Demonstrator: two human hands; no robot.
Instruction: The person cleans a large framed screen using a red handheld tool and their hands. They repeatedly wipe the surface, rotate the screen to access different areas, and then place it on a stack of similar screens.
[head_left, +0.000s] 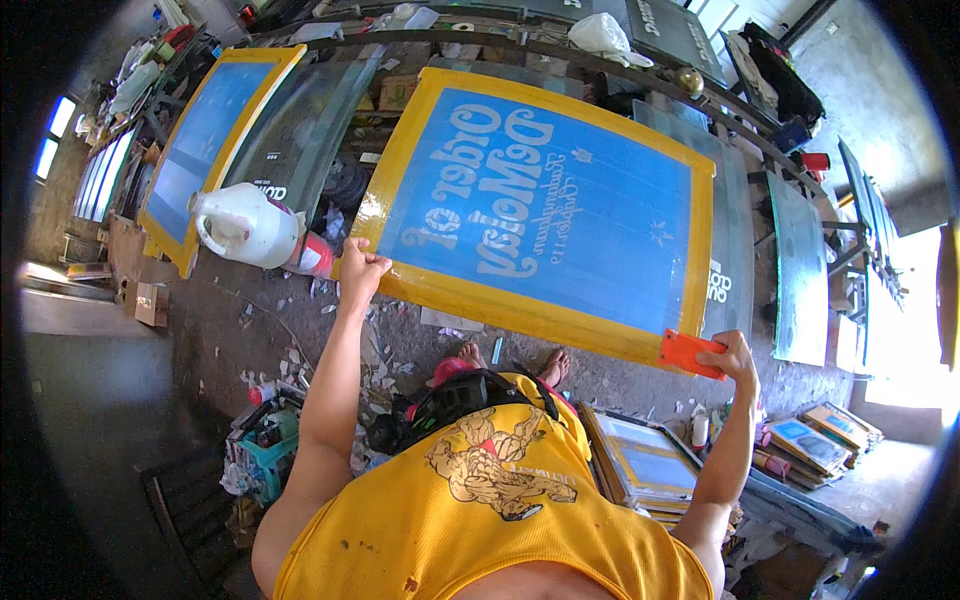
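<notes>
A screen-printing frame (544, 202) with blue mesh and a yellow-taped border lies in front of me, bearing lettering that reads mirrored. My left hand (361, 271) grips its near left corner, thumb on top of the border. In my right hand (731, 358) is a flat orange plastic scraper (684, 354), overlapping the near right corner of the frame. Whether the right fingers also touch the frame cannot be made out. Just left of the frame, a white plastic jug (247, 225) with a handle leans beside a red container (311, 255).
A second blue-mesh frame (214, 142) is at the left, next to a glass sheet (296, 127). More glass panels (799, 270) stand at the right. Stacked frames (645, 457) sit near my right side. Paper scraps litter the floor (300, 322). A white plastic bag (604, 37) rests at the back.
</notes>
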